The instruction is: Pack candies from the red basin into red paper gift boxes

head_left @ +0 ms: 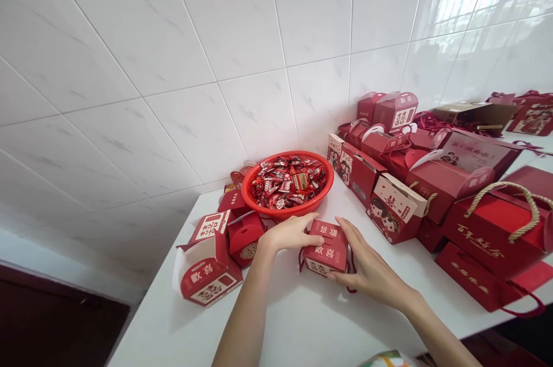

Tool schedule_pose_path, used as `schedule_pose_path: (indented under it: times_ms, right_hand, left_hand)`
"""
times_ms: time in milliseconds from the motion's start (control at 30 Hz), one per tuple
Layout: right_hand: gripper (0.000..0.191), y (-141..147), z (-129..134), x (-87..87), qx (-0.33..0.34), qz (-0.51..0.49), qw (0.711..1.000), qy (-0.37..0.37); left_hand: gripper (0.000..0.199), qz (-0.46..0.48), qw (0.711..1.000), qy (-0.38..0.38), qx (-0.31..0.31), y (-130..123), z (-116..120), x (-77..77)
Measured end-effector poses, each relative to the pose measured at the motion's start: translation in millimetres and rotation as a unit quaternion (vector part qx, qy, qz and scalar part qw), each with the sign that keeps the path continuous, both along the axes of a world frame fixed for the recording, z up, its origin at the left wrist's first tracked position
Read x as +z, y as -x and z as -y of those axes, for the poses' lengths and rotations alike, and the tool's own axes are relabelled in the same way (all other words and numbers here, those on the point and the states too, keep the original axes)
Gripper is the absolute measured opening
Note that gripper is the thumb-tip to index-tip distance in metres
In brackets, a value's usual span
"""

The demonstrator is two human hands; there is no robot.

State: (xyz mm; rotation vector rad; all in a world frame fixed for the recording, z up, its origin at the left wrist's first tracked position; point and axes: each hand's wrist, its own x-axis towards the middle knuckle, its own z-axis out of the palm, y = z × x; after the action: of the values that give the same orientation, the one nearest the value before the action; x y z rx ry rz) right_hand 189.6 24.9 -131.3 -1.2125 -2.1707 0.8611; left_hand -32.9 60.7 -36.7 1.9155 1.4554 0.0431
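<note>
A small red gift box with dark red cord at its sides stands on the white table between my hands. My left hand lies at its upper left, thumb over the top flap, other fingers behind the box. Along the right side, my right hand holds it with the fingers at the back corner and the thumb low at the front. Just behind sits a red plastic basket filled with wrapped candies.
Several red boxes stand left of my left arm. Many more boxes, some with rope handles, crowd the table's right side. A tiled wall rises behind. The white table's left edge shows at lower left.
</note>
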Motion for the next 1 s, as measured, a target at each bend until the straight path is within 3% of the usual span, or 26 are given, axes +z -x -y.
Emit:
schedule_pose_path:
  times_ms: [233, 367, 500, 600, 767, 900, 1000]
  right_hand:
    - [0.101, -2.2, 3.9, 5.8, -0.011, -0.05, 0.999, 0.011]
    - [0.095, -5.0, 2.5, 7.4, -0.033, -0.091, 0.995, -0.021]
    - [0.091, -12.5, -2.4, 15.7, -0.06, -0.079, 0.992, -0.073]
    - [0.089, -16.6, -4.3, 21.5, -0.057, -0.076, 0.991, -0.089]
    - [0.082, -14.0, -1.7, 23.5, -0.024, -0.086, 0.993, -0.077]
    - [0.072, -8.4, 1.5, 21.1, 0.006, -0.095, 0.994, -0.05]
    - [0.068, -5.9, 1.2, 15.5, 0.001, -0.108, 0.994, -0.035]
  left_hand:
    - [0.071, 0.015, 0.998, -0.063, 0.015, -2.2, 1.3, 2.7]
    - [0.062, 0.115, 0.99, -0.084, 0.023, 3.8, 2.7, 9.7]
    - [0.046, 0.223, 0.957, -0.162, 0.088, 15.4, 9.0, 24.4]
    - [0.043, 0.25, 0.946, -0.178, 0.11, 20.7, 15.0, 33.8]
    - [0.049, 0.225, 0.963, -0.14, 0.053, 18.2, 21.7, 35.3]
    - [0.074, 0.17, 0.984, -0.052, -0.008, 9.5, 19.7, 26.2]
    - [0.073, 0.11, 0.992, -0.05, -0.043, 0.8, 13.8, 17.8]
